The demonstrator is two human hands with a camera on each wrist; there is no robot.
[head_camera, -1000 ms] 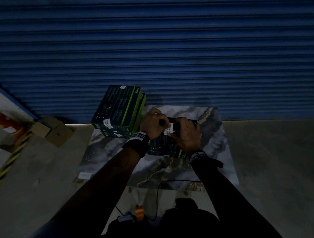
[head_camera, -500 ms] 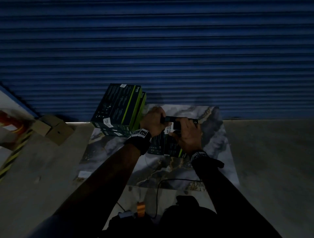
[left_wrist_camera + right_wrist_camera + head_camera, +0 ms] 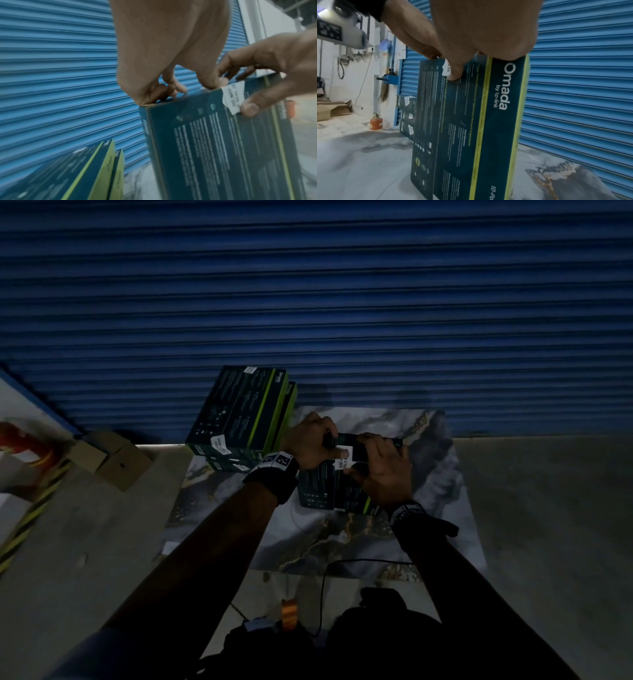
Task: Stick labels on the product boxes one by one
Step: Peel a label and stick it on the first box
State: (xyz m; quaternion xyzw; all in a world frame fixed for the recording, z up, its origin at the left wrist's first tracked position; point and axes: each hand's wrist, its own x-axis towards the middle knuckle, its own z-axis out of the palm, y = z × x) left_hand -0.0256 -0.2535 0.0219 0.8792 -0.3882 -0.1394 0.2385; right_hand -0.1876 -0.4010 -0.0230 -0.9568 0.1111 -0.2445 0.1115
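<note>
Labelled stack (image 3: 239, 419) waits at left. Left hand (image 3: 310, 445) clamps the upright box (image 3: 334, 491) by its top edge on the marble slab (image 3: 442, 474); right hand's (image 3: 382, 470) thumb has slid down, pressing the label (image 3: 232, 96) across the fold — nearly stuck.

A dark green box (image 3: 334, 491) stands on a marbled slab (image 3: 442, 474). The left hand (image 3: 310, 445) grips its top edge; the right hand (image 3: 383, 470) presses a white label (image 3: 344, 458) there. More stacked boxes (image 3: 239, 416) sit to the left.
</note>
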